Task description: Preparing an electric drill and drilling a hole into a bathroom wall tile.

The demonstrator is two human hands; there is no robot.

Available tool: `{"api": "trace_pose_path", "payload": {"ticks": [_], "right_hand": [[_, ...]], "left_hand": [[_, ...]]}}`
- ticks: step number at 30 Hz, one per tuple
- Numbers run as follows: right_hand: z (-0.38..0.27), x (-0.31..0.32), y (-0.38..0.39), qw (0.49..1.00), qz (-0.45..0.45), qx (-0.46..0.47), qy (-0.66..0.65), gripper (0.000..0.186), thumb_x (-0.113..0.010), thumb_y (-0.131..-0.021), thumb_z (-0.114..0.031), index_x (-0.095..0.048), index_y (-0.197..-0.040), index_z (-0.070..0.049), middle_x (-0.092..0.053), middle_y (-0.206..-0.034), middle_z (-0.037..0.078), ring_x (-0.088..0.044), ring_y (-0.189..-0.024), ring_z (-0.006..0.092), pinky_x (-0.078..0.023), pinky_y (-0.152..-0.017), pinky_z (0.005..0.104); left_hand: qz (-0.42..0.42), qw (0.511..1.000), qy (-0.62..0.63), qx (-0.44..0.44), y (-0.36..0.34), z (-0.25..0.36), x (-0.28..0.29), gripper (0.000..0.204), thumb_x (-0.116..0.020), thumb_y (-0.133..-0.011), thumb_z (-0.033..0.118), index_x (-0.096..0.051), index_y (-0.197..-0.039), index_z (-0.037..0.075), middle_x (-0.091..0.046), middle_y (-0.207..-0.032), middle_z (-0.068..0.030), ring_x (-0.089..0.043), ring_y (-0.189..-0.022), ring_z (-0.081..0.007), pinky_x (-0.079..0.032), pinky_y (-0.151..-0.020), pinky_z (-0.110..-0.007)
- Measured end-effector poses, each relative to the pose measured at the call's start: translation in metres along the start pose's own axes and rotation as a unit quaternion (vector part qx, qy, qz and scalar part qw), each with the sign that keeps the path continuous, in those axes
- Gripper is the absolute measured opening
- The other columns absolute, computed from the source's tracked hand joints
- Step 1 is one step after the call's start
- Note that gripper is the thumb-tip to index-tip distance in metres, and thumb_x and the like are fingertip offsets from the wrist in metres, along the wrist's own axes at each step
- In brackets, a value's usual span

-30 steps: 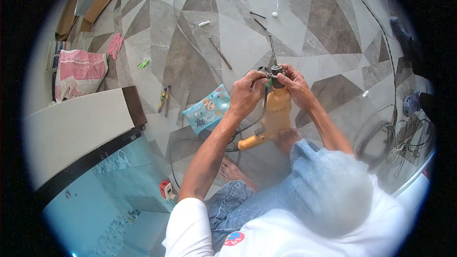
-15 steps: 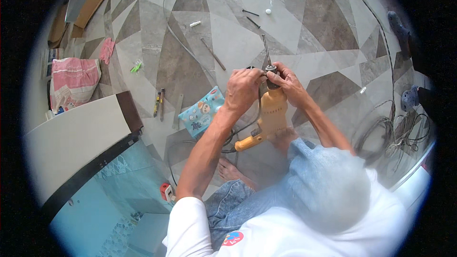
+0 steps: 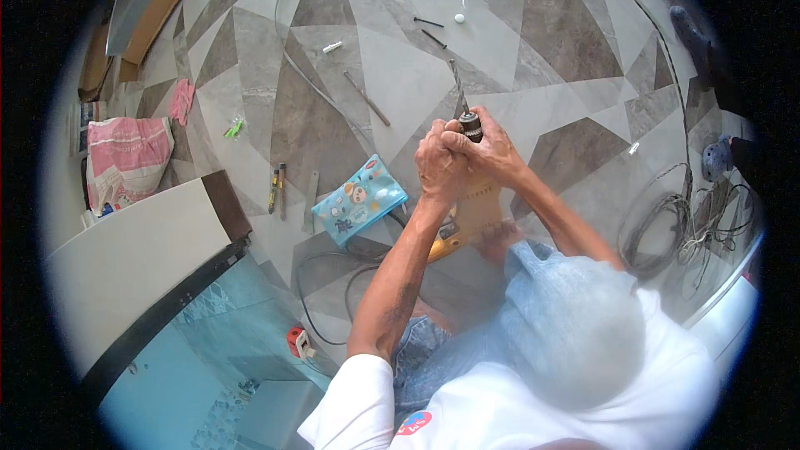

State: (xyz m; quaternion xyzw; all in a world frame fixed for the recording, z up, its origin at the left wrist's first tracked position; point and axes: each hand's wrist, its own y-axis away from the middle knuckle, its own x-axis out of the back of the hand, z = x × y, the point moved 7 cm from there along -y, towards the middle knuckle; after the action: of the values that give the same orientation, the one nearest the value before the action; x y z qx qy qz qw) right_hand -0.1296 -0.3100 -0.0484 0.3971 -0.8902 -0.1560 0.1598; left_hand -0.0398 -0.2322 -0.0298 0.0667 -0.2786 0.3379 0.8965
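A yellow power drill (image 3: 478, 198) stands nose-up between my legs, its dark chuck (image 3: 471, 126) holding a long spiral drill bit (image 3: 457, 85) that points away from me. My right hand (image 3: 497, 152) wraps round the drill's neck at the chuck, its thumb crossing toward the left hand. My left hand (image 3: 442, 165) is a closed fist pressed to the left side of the neck; what lies inside it is hidden. Left of my left forearm lies a light-blue printed zip pouch (image 3: 360, 202), with the black cord (image 3: 305, 300) looping below it.
Two dark screws (image 3: 432, 38), a metal rod (image 3: 367, 98) and two pens or markers (image 3: 274, 190) lie on the tiles. A glass-fronted cabinet (image 3: 142, 250) and red tape measure (image 3: 297, 342) are at left. Coiled cable (image 3: 658, 237) and another person's shoe (image 3: 715, 158) are at right.
My left hand has shifted right and closed in against the drill's neck and my right hand. The pouch and more of the cord are now uncovered.
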Motion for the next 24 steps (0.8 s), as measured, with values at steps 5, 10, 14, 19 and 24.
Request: {"api": "trace_pose_path", "payload": {"ticks": [5, 10, 14, 19, 24], "right_hand": [[0.006, -0.002, -0.003, 0.999, 0.028, 0.012, 0.016, 0.067, -0.074, -0.075, -0.057, -0.05, -0.107, -0.002, -0.058, -0.088, 0.006, -0.055, -0.083, 0.0139, -0.048, -0.074, 0.03], [0.001, -0.001, -0.001, 0.999, 0.045, 0.005, -0.003, 0.061, -0.074, -0.077, -0.052, -0.051, -0.103, -0.002, -0.058, -0.087, 0.006, -0.055, -0.081, 0.0135, -0.048, -0.073, 0.0296], [-0.004, 0.0, 0.0, 0.999, 0.048, -0.012, -0.009, 0.056, -0.075, -0.076, -0.049, -0.052, -0.097, -0.003, -0.059, -0.084, 0.005, -0.056, -0.078, 0.0133, -0.048, -0.071, 0.0294], [0.002, 0.002, 0.0, 0.998, 0.058, -0.024, -0.005, 0.059, -0.075, -0.074, -0.053, -0.052, -0.095, -0.003, -0.06, -0.083, 0.005, -0.056, -0.078, 0.0138, -0.048, -0.07, 0.0295], [-0.002, 0.001, 0.002, 0.99, 0.114, 0.009, 0.088, 0.093, -0.069, -0.074, -0.063, -0.04, -0.134, 0.002, -0.057, -0.122, 0.025, -0.054, -0.116, 0.0394, -0.041, -0.101, 0.0467]], "left_hand": [[0.042, 0.997, 0.057, 0.028, 0.004, 0.001, -0.002, 0.023, -0.052, -0.095, 0.023, -0.053, -0.089, 0.001, -0.055, -0.071, -0.0192, -0.062, -0.066, -0.0353, -0.045, -0.056, -0.038], [0.051, 0.995, 0.077, 0.048, 0.003, 0.006, -0.002, 0.028, -0.05, -0.097, 0.026, -0.053, -0.088, -0.001, -0.054, -0.075, -0.0164, -0.059, -0.064, -0.0321, -0.047, -0.058, -0.035], [0.079, 0.994, 0.066, 0.034, 0.002, 0.008, 0.0, 0.031, -0.049, -0.097, 0.029, -0.053, -0.088, -0.001, -0.054, -0.074, -0.0158, -0.059, -0.063, -0.0294, -0.046, -0.058, -0.036], [0.089, 0.99, 0.079, 0.075, 0.01, -0.014, -0.012, 0.033, -0.049, -0.097, 0.029, -0.052, -0.086, -0.002, -0.053, -0.071, -0.0203, -0.057, -0.063, -0.0351, -0.046, -0.058, -0.04], [-0.042, 0.986, -0.15, 0.061, 0.008, -0.015, -0.022, 0.02, -0.049, -0.092, 0.019, -0.057, -0.096, 0.001, -0.06, -0.093, -0.0204, -0.059, -0.089, -0.0359, -0.046, -0.072, -0.046]]}}
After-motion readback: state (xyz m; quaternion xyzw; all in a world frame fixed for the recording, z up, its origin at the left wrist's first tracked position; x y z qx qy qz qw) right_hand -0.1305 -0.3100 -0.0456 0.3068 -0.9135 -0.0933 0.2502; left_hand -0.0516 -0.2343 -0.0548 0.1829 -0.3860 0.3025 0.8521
